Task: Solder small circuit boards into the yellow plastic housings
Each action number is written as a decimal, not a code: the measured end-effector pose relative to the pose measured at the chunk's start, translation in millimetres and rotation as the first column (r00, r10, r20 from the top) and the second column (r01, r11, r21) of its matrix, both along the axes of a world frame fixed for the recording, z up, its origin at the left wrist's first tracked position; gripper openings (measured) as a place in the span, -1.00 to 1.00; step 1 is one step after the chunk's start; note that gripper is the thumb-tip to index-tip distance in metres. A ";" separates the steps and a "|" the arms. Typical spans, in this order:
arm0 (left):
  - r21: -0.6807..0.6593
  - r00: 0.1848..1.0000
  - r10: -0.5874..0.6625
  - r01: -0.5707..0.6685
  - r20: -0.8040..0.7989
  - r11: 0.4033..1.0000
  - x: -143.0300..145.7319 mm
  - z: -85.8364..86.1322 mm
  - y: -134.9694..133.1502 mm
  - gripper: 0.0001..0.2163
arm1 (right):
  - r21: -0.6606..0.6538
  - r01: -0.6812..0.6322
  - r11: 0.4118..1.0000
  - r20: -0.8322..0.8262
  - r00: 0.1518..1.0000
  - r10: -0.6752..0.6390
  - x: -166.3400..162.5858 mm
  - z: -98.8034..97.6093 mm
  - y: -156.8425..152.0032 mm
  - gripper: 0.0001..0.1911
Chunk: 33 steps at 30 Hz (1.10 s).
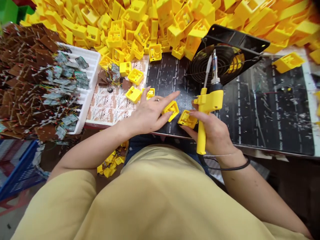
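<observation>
At the far left, a green bin (pixel 8 11) is cut off at the edge, so I can't see its contents. Below it rises a heap of brown circuit boards (pixel 22 76), too tangled to tell one from the next, partly hiding a white tray (pixel 88 96). A blue basket (pixel 22 173) below is cut off too. A heap of yellow boxes (pixel 140 23) runs along the back and out of sight.

The person's left hand (pixel 153 113) is spread open over the front of the table, closed round nothing. One yellow box (pixel 172 108) sits between its forefinger and thumb, the thumb covering part of it; whether they touch, I can't tell. Another box lies half hidden behind the fingers.

Just to the right, the right hand (pixel 211 128) pinches a second yellow box (pixel 187 119) between thumb and fingers, above the edge of the black mat (pixel 272 116). A yellow soldering gun (pixel 208 101) stands upright across that hand, masking some fingers; how it is held is unclear. Its black cord (pixel 235 167) loops under the wrist. Behind the gun's tip, a tilted black fan (pixel 200 66) is partly covered. At the right edge, more yellow pieces are blurred and cropped.
</observation>
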<state>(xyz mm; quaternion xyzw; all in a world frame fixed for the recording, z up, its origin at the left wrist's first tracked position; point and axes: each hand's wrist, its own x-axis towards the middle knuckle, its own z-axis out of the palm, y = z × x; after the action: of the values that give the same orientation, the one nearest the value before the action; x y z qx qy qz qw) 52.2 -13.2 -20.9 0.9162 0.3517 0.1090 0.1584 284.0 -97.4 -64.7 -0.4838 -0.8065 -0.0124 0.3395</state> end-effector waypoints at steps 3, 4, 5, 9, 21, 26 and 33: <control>0.106 0.994 -0.003 0.014 -0.106 0.994 13.8 -0.2 -7.9 -0.58 | 0.001 -0.013 1.000 0.002 1.000 0.013 10.7 -2.0 -4.4 -0.53; 0.144 0.989 0.007 0.015 -0.148 0.989 15.1 -0.4 -9.2 -0.58 | 0.003 -0.020 1.000 -0.003 1.000 0.020 12.0 -3.6 -5.3 -0.52; 0.171 0.981 0.021 0.012 -0.192 0.985 14.5 0.0 -9.7 -0.56 | 0.005 -0.025 1.000 -0.010 1.000 0.025 12.5 -5.3 -5.9 -0.51; 0.156 0.939 0.041 0.013 -0.341 0.988 0.3 10.4 -6.1 -0.32 | 0.032 -0.047 0.998 -0.055 0.997 0.049 11.4 -10.9 -6.1 -0.46; 0.286 0.936 0.112 -0.013 -0.333 0.958 25.8 6.8 -16.8 -0.35 | 0.095 -0.019 0.995 -0.069 0.997 0.025 10.7 -14.3 -9.1 -0.55; 0.246 0.974 0.135 -0.088 -0.182 0.965 -0.8 10.4 -21.8 -0.42 | 0.067 -0.081 0.994 -0.053 0.995 0.085 7.8 -14.8 2.4 -0.60; 0.136 0.967 0.249 -0.241 -0.045 0.961 -75.3 12.1 -23.0 -0.52 | 0.029 -0.240 0.970 -0.037 0.970 0.241 -6.1 -3.7 28.0 -0.47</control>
<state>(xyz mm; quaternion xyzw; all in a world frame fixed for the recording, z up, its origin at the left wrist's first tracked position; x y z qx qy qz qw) -23.0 -36.1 -8.8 0.8769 0.4592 0.1222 0.0730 277.8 -69.4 -68.4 -0.3787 -0.8519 0.0290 0.3605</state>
